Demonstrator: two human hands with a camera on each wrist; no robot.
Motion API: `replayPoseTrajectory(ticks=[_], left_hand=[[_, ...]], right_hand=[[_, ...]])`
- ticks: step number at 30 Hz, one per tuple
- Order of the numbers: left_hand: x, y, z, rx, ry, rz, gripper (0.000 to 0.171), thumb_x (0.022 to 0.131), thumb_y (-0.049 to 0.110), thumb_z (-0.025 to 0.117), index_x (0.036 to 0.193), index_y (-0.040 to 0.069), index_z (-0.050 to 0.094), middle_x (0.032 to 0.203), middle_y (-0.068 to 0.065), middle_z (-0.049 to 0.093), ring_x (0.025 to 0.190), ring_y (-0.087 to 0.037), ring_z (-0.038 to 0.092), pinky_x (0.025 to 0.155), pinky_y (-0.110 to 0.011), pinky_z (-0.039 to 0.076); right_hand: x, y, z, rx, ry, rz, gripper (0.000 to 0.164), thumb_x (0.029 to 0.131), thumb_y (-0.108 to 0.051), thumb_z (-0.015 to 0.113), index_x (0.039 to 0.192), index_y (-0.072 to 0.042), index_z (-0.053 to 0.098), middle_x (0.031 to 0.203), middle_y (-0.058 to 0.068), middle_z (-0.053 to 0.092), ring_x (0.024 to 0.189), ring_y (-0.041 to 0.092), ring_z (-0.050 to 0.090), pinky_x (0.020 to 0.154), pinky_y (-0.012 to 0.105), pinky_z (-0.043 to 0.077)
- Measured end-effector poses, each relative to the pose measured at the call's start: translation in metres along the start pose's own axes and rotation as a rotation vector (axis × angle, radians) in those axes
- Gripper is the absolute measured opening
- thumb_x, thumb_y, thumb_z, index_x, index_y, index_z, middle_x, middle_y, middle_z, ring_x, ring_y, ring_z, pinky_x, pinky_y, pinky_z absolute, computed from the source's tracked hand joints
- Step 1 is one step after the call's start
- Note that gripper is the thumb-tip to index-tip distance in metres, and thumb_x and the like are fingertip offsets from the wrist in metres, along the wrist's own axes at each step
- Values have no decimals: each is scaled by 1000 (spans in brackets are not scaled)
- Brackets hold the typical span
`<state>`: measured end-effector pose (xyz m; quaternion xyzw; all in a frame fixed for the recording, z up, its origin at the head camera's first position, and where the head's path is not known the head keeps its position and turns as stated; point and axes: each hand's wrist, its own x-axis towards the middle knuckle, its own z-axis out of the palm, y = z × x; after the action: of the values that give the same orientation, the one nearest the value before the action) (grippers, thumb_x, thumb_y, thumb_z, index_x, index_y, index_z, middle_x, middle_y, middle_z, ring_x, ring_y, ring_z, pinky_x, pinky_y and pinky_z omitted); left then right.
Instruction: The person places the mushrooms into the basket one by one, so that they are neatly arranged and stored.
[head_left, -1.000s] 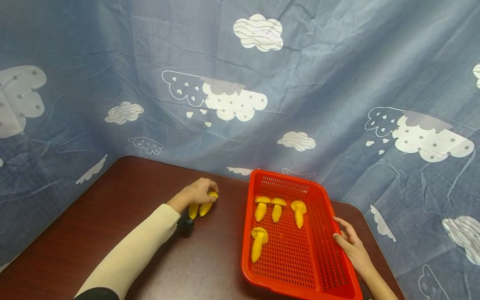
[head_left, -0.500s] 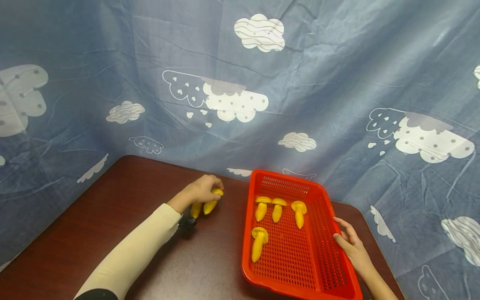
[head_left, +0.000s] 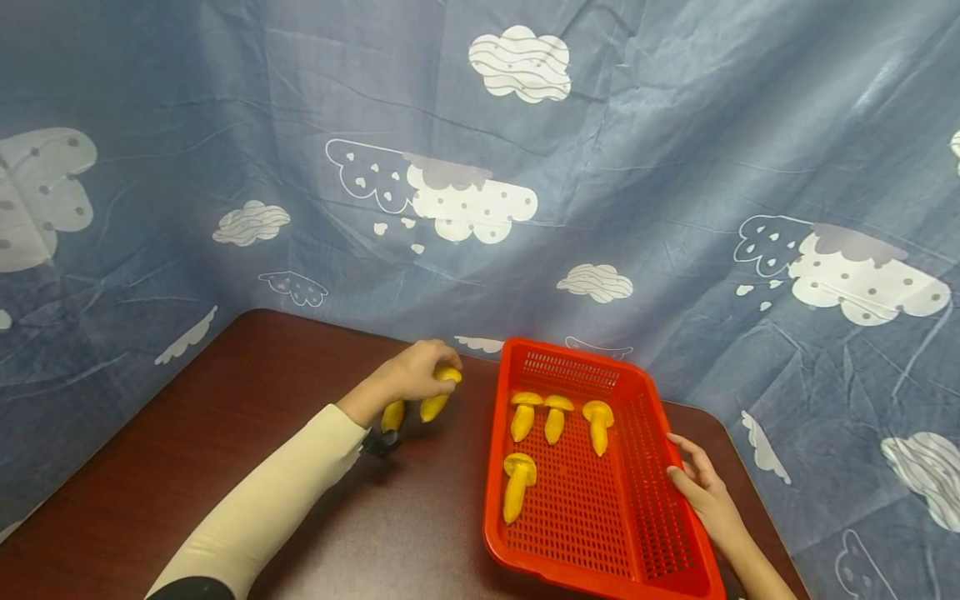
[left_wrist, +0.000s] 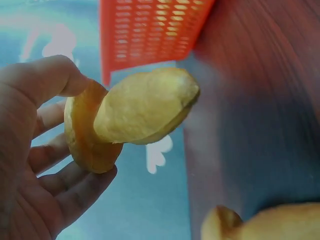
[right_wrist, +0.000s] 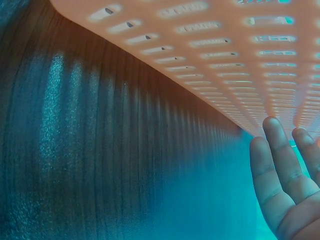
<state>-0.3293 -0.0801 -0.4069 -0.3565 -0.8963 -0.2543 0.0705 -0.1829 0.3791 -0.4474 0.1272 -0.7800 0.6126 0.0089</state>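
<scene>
My left hand pinches a yellow toy mushroom by its cap, thumb on one side and fingers on the other. The stem points away from the palm. Another yellow mushroom lies on the table beside that hand, its cap hidden in the head view. To the right stands a red slotted basket, where several mushrooms lie: three in a far row and one mushroom nearer at the left. My right hand holds the basket's right rim, with some fingers along the outer wall.
The dark reddish-brown table runs up to a blue cloud-print curtain behind and at both sides. A black device sits at my left wrist. The basket's left wall rises between the left hand and the mushrooms inside.
My left hand has moved right and slightly away with the mushroom, leaving the other one behind on the table. The right hand and the basket have stayed in place.
</scene>
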Motion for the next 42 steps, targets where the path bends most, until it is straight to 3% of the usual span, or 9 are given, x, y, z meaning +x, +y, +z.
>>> replayPoseTrajectory(ticks=[13,20,24,28,35,42], left_hand=[[3,36,-15,-159,69,45,25,83,19,67,106,10,70,108,0,69,99,-16,60,85,-31,51],[5,58,-15,-216,93,60,24,84,18,67,107,11,70,104,1,68,90,-12,57,78,-25,48],[6,71,-13,-229,94,92,24,87,18,65,109,9,69,105,1,69,86,-11,55,76,-28,49],[6,84,-9,-245,77,110,24,89,18,64,111,10,68,105,2,68,84,-11,53,76,-30,50],[10,102,4,-249,21,143,23,89,21,64,110,13,68,103,3,64,85,-14,53,72,-22,44],[20,119,25,-237,-6,200,24,87,24,66,109,15,69,102,5,64,88,-10,53,73,-16,43]], right_hand=[[0,1,-1,-7,0,17,50,102,-5,37,150,-11,21,106,-9,64,84,11,68,63,35,57],[0,3,-2,-7,2,5,50,102,-3,37,149,-12,23,106,-9,64,83,12,68,62,34,57],[0,3,-2,0,-5,-14,50,102,-2,37,148,-14,25,106,-9,65,83,11,68,62,34,57],[0,2,-2,-5,-6,-12,50,102,-3,37,149,-12,23,106,-8,65,83,11,68,63,34,57],[0,2,-3,-50,13,31,51,102,-6,39,149,-8,20,107,-9,64,84,11,68,64,36,58],[0,2,-4,-30,-10,1,50,102,-5,38,149,-14,24,107,-9,64,84,11,68,63,35,57]])
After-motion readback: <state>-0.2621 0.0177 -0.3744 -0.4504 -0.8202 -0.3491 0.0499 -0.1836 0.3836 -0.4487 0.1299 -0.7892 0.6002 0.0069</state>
